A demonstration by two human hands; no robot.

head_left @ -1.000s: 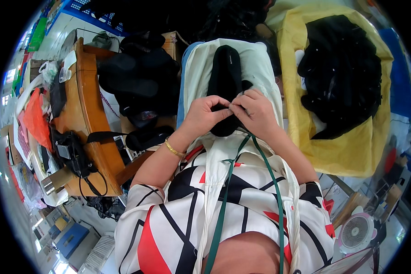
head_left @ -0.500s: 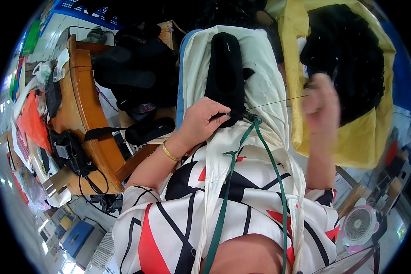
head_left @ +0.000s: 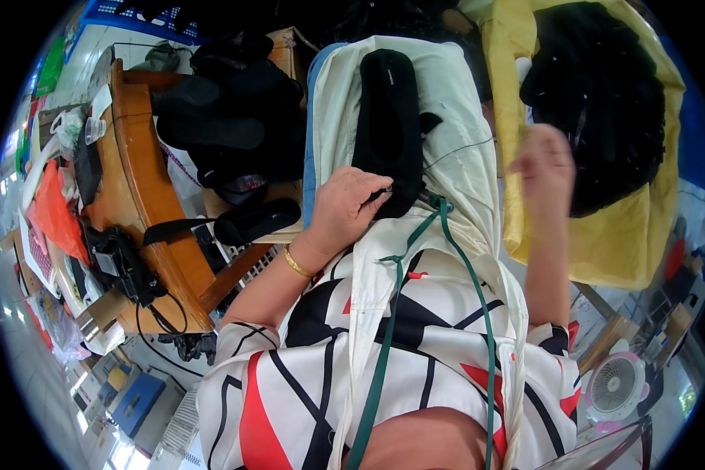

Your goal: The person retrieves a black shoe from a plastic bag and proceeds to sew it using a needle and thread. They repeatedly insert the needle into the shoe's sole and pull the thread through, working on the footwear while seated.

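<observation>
Left hand pinches the black shoe, right hand apart, blurred, grip unclear.

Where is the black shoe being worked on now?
In the head view, the black shoe lies upper centre on the white cloth, its near end pinched by the left hand, with the yellow bag off to the right.

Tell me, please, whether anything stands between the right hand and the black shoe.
Nothing visible blocks the right hand from the shoe; a thin thread crosses the white cloth between them.
</observation>
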